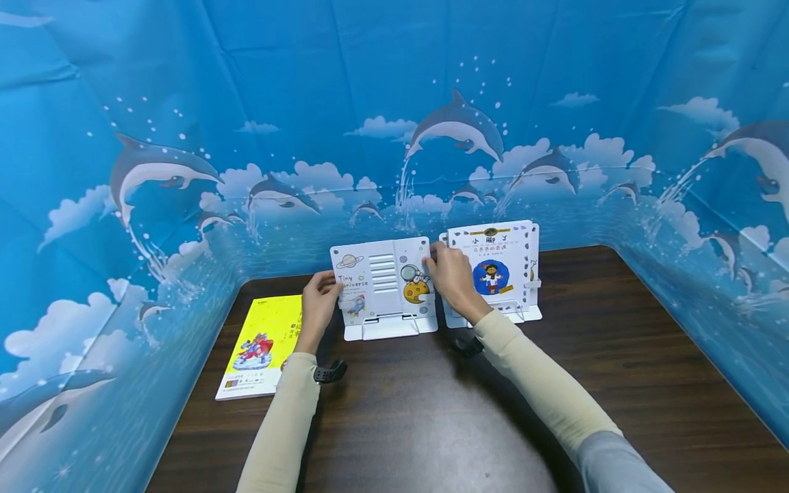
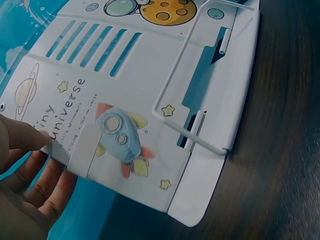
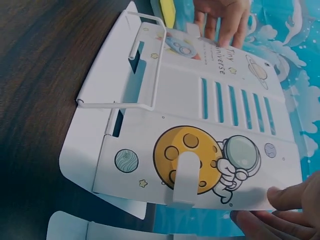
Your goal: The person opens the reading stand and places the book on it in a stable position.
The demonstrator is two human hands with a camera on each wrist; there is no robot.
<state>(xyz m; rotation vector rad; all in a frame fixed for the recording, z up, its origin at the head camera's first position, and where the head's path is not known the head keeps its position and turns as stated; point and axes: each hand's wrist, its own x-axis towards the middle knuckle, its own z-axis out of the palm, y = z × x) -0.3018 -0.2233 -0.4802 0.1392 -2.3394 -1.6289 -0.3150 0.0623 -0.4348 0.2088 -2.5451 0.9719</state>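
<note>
A white book stand (image 1: 383,291) printed with "Tiny universe", a planet, a rocket and an astronaut stands upright on the table, its slotted back panel facing me. My left hand (image 1: 320,296) grips its left edge, thumb on the front and fingers behind, as the left wrist view shows. At the right edge, my right hand (image 1: 453,274) pinches the panel between thumb and fingers. The stand's wire holder (image 2: 192,95) lies across the bottom ledge, and a white side clip (image 3: 186,177) covers part of the yellow moon. No book rests on this stand.
Just right, a second white stand (image 1: 535,313) holds a white book (image 1: 511,250) with a blue round picture. A yellow book (image 1: 271,329) lies flat at the left. The dark wooden table (image 1: 419,424) meets a blue dolphin-printed curtain (image 1: 345,89) behind and at both sides.
</note>
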